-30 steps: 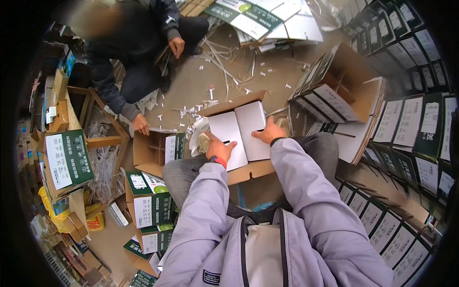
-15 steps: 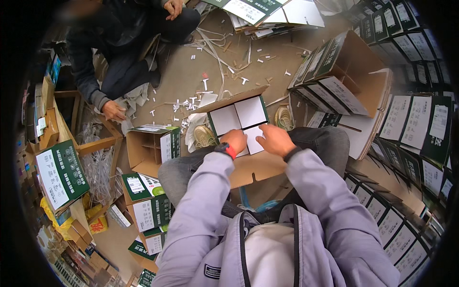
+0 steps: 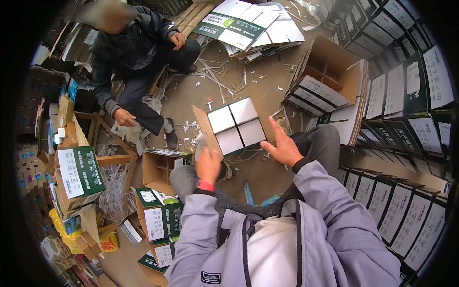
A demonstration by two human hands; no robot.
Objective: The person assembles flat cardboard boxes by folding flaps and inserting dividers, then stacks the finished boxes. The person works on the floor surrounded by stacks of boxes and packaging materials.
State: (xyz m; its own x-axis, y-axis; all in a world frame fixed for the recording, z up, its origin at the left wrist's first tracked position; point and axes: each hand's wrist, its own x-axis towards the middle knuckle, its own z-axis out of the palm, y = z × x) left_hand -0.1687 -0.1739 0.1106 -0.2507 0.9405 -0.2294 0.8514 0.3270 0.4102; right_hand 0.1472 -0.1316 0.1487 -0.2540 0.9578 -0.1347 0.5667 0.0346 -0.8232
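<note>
Even, soft daylight, no hard shadows or glare. Heavy fisheye bending, black vignette around the rim, thickest from 7 to 10 o'clock. Left hand (image 3: pixel 208 165) motion-blurred; centre sharp.

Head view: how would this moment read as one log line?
left hand: on carton edge | right hand: open, beside carton | carton: four white flaps up | co-worker: seated opposite

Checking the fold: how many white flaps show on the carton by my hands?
4: white flaps in a two-by-two square on the carton, between left hand and right hand.
</note>
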